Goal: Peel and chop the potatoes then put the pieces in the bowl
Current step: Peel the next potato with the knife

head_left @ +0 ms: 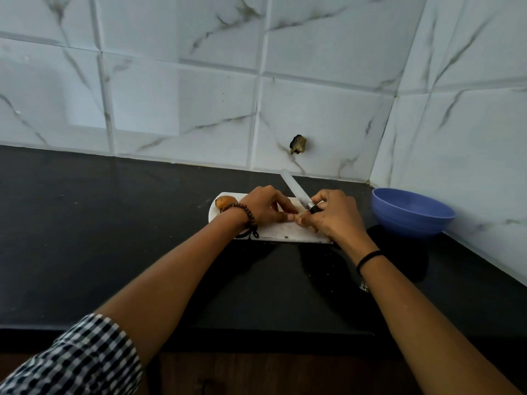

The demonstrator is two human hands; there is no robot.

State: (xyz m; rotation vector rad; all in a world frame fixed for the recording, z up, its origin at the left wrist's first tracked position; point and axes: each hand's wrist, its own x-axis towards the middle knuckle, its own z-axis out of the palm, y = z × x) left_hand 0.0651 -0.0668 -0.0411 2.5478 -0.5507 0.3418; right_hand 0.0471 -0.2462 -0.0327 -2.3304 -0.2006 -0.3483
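A white cutting board [282,232] lies on the black counter. At its left end rests an unpeeled brown potato [225,201], partly behind my left wrist. My right hand [333,215] grips the black handle of a knife [293,188], whose pale blade points up and away to the left. My left hand [262,208] sits over the middle of the board with its fingers curled down, fingertips meeting those of the right hand. What lies under the left hand is hidden. A blue bowl [410,215] stands to the right of the board.
The black counter [114,238] runs to a marble-tiled wall behind and on the right. A dark hole in the tile [298,143] sits just above the counter behind the board. The counter's front edge is close to me.
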